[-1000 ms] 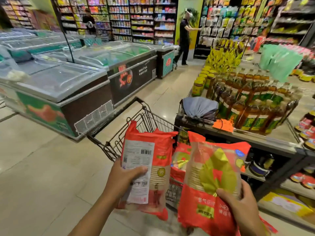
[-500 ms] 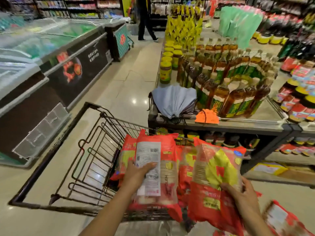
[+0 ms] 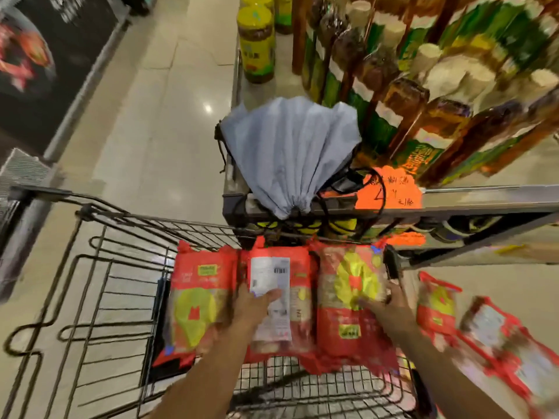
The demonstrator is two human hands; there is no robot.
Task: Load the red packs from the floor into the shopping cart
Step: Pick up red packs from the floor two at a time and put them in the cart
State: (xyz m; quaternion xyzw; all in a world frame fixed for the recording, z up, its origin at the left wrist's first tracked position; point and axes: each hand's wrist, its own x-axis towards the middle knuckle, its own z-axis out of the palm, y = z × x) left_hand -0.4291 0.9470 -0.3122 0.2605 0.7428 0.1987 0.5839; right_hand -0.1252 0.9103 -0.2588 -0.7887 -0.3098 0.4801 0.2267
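Head view — items as they lie:

- shopping cart point(image 3: 99, 214) — black wire basket, filling 6 to 9 o'clock of the frame; its far rim is just beside the shelf unit point(image 3: 484, 208).
- left pack point(image 3: 196, 303) — red, yellow disc facing up; lies inside the cart's far end, touching the middle pack on that pack's 9 o'clock side.
- middle pack point(image 3: 298, 297) — red, white barcode label facing up; in the cart, between the other two.
- right pack point(image 3: 348, 297) — red, yellow disc facing up; in the cart at 3 o'clock of the middle pack, against the cart's side.
- left hand point(image 3: 254, 306) — grasps the middle pack, thumb laid across the label.
- right hand point(image 3: 390, 309) — grasps the right pack at its 3 o'clock edge, thumb on the front; blurred.
- floor packs point(image 3: 437, 303) — at least two more red packs on the floor outside the cart, at 3 to 4 o'clock; blurred.
- drawstring bag point(image 3: 287, 152) — grey-blue, on the shelf edge at 12 o'clock of the packs.
- price card point(image 3: 390, 189) — orange, handwritten, at 3 o'clock of the bag.
- bottles point(image 3: 423, 116) — brown, green labels, at 1 to 2 o'clock; blurred.
- jars point(image 3: 257, 40) — yellow-lidded, at 12 o'clock.
- freezer cabinet point(image 3: 30, 71) — dark front, at 10 o'clock.
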